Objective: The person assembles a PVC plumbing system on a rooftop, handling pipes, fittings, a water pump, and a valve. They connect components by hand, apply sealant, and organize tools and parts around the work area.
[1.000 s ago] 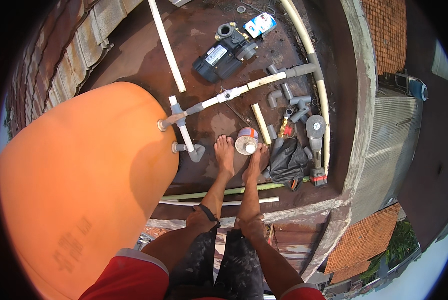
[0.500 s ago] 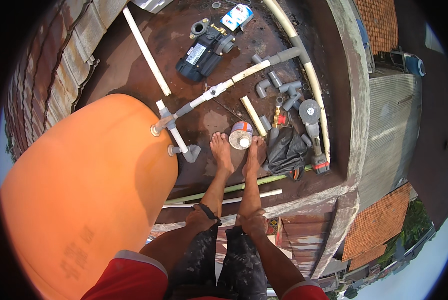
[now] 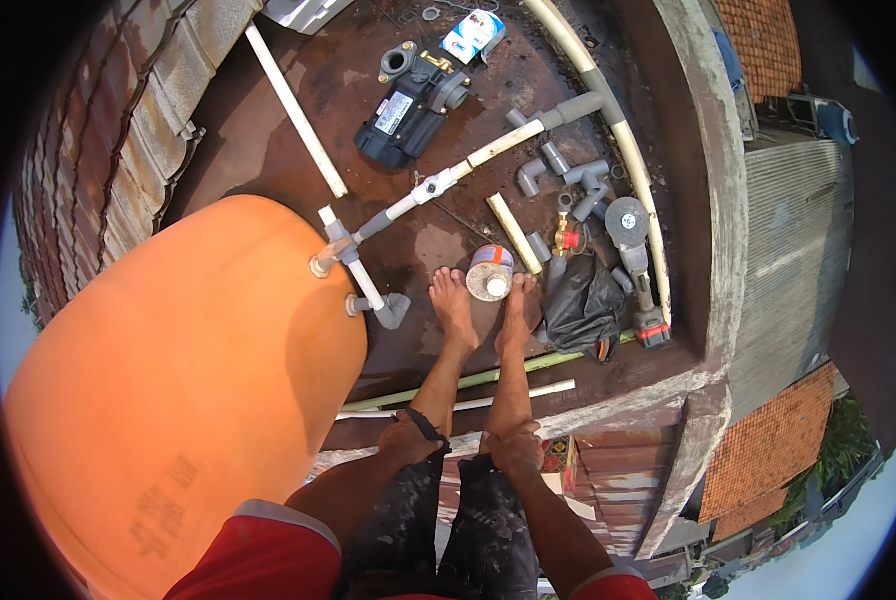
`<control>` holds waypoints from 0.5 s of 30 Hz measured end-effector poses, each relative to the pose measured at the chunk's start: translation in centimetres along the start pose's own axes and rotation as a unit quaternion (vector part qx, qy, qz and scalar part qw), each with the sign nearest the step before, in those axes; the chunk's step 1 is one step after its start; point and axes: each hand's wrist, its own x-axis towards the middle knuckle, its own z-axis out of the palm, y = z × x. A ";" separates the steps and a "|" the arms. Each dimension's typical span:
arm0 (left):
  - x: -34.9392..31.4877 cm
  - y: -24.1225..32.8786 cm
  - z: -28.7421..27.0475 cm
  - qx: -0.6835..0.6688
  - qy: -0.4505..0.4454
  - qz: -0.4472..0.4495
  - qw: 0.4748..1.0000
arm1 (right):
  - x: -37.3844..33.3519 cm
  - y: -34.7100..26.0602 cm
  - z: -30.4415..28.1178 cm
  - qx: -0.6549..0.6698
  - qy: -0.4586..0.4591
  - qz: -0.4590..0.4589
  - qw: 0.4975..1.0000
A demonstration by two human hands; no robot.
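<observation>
My left hand (image 3: pixel 406 440) is wrapped round my left knee, by the rolled hem of my dark trousers. Likewise, my right hand (image 3: pixel 516 448) curls round the right knee; some fingers of both hands are hidden. Between my bare feet stands a round can (image 3: pixel 490 277) with a pale, stained top and a white cap. To the left bulges a large orange tank (image 3: pixel 198 380). A white and grey pipe assembly (image 3: pixel 433 187) runs from its fitting toward the far right. Beyond it lies a black water pump (image 3: pixel 405 115) with brass fittings.
Several grey pipe fittings (image 3: pixel 588 172), a brass valve with a red part (image 3: pixel 568 240), a black bag (image 3: pixel 583 305) and an angle grinder (image 3: pixel 630 235) lie at right. A loose white pipe (image 3: pixel 298 110) lies far left. A low wall (image 3: pixel 723 200) edges the roof.
The whole view has shifted slightly, so things appear a little farther right. My hands stay on my knees, and the objects keep their places.
</observation>
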 end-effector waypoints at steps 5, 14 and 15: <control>-4.2 -2.0 0.7 0.036 -0.059 -0.023 0.997 | 0.0 0.0 0.0 0.016 -0.005 0.008 1.000; -6.1 -1.2 -0.2 0.049 -0.100 -0.049 0.993 | 0.7 0.8 0.7 0.029 -0.002 -0.009 1.000; -6.1 -1.0 -0.3 0.049 -0.102 -0.049 0.992 | 0.7 0.9 0.7 0.026 -0.001 -0.015 1.000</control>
